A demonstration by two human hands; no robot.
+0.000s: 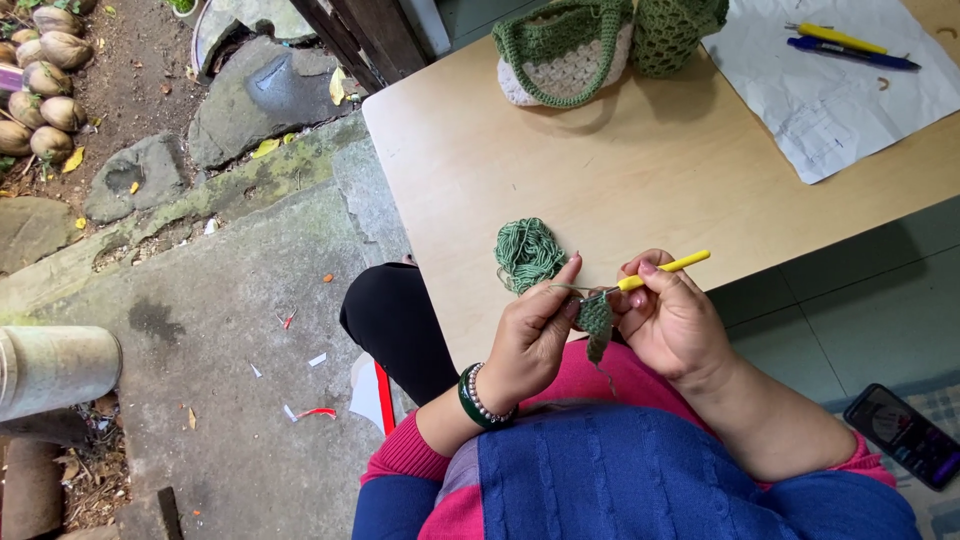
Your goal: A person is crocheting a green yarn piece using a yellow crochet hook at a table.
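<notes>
My right hand [672, 318] grips a crochet hook with a yellow handle [668, 268], its tip set into a small green crochet piece [597, 322]. My left hand [530, 335] pinches that piece and the yarn strand from the left side. A green bangle and a bead bracelet ring my left wrist. The strand runs up to a loose ball of green yarn [527, 252] lying on the wooden table [640, 170] just above my hands.
A green and white crocheted bag [570, 50] sits at the table's far edge beside a green net bag [675, 30]. A paper sheet [830, 90] carries a yellow and a blue pen. A phone [905, 435] lies at lower right. Stone ground and coconuts lie left.
</notes>
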